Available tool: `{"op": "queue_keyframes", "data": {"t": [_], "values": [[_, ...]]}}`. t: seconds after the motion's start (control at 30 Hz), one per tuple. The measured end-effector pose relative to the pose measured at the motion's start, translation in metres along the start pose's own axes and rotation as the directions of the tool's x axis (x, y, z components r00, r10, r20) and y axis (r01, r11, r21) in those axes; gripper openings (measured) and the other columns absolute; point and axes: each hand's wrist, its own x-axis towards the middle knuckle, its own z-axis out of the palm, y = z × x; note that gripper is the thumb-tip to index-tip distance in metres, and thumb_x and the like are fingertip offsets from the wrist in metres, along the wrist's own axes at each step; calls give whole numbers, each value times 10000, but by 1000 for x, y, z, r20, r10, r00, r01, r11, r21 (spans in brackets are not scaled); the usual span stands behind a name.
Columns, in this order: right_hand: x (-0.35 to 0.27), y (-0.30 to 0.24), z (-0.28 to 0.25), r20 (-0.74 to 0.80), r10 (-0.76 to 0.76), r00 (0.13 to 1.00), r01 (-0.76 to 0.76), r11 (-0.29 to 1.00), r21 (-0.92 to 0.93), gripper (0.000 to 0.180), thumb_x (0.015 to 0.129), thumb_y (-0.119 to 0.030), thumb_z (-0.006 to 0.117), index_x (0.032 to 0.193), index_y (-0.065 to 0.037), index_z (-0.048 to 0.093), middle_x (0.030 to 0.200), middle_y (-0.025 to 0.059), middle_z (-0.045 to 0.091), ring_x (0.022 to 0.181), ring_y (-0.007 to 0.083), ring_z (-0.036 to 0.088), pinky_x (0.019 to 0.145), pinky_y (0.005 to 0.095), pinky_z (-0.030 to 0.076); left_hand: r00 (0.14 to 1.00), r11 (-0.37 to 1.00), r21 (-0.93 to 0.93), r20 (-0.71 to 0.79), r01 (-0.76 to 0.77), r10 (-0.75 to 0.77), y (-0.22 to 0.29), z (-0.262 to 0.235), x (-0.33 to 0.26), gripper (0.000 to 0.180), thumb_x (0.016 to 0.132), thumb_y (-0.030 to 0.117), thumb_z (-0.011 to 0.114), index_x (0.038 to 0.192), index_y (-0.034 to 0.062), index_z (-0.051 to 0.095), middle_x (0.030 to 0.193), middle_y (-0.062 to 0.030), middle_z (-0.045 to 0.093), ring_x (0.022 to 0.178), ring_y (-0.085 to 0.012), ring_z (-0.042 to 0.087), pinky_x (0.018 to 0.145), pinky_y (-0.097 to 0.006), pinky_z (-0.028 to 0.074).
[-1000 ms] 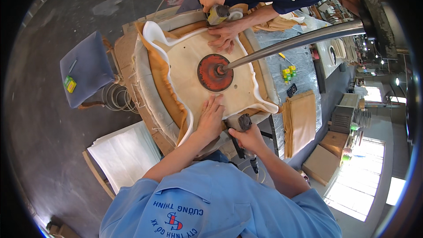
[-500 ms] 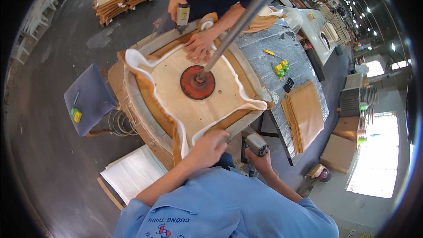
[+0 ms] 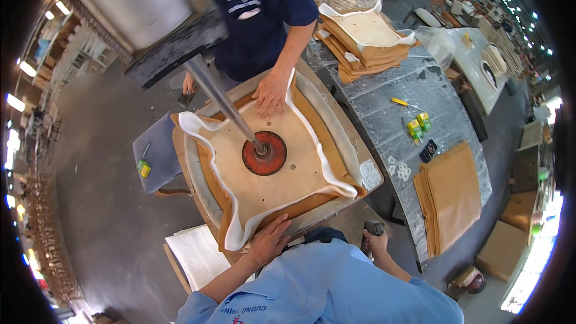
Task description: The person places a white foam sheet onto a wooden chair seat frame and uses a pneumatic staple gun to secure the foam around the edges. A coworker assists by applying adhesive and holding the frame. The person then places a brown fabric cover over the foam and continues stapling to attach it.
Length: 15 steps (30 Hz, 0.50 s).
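Note:
A pale wooden seat panel (image 3: 234, 144) lies inside a padded grey ring-shaped form (image 3: 203, 195), bordered by white padding (image 3: 327, 171) and brown cover material (image 3: 300, 207). A round red press disc (image 3: 273, 165) on a metal rod (image 3: 225, 102) rests on the panel's middle. My left hand (image 3: 269, 243) lies with its fingers stretched out at the near edge of the form, by the brown cover. My right hand (image 3: 377, 243) grips a staple gun (image 3: 373, 228), held low to the right of the form, apart from the panel.
Opposite me, a co-worker's hand (image 3: 273, 93) lies flat on the panel; the other holds a dark tool (image 3: 186, 99). The right-hand table (image 3: 384, 108) carries brown sheets (image 3: 450, 192), small yellow-green boxes (image 3: 415, 131) and stacked covered panels (image 3: 366, 33). A blue-grey chair (image 3: 157, 150) stands left.
My left hand has come down to the form's near edge. My right hand has lowered the staple gun. The co-worker's tool has moved away from the form, and the view has shifted.

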Motion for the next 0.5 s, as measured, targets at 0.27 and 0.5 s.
{"op": "queue_keyframes", "data": {"t": [0.27,0.5], "values": [[80,-25,-55,-18,12,1000,-11,999,38,323,830,-74,867,1086,-74,671,794,59,674,501,162,570,438,345,472,944,987,108,-321,118,-78,11,7,10,220,953,189,748,1153,98,763,1302,-90,747,1003,-314,762,845,-398,631],[101,-38,-56,3,9,1000,-9,982,191,283,839,-96,854,1057,-80,673,775,58,663,492,164,563,423,346,462,838,878,-192,-266,439,-477,28,-5,28,213,979,137,722,1159,35,771,1197,-131,785,1001,-283,782,870,-360,623]]}}
